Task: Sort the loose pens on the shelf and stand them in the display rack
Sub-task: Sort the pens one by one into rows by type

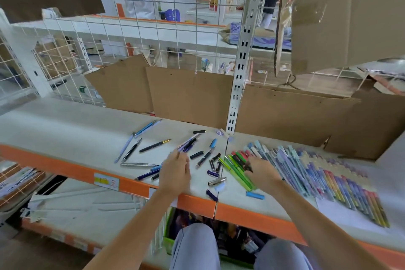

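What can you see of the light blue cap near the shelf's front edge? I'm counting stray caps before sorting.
The light blue cap is a short, opaque tube, plastic by its look, lying flat and roughly crosswise on the white shelf close to the orange front edge. It lies apart from any pen, just right of the near ends of the green pens. Neither hand touches it; the right hand is farther back.

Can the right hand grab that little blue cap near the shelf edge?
Probably yes. The blue cap lies alone on the shelf, just below the right hand, with nothing over it. That hand already pinches something small and dark, though.
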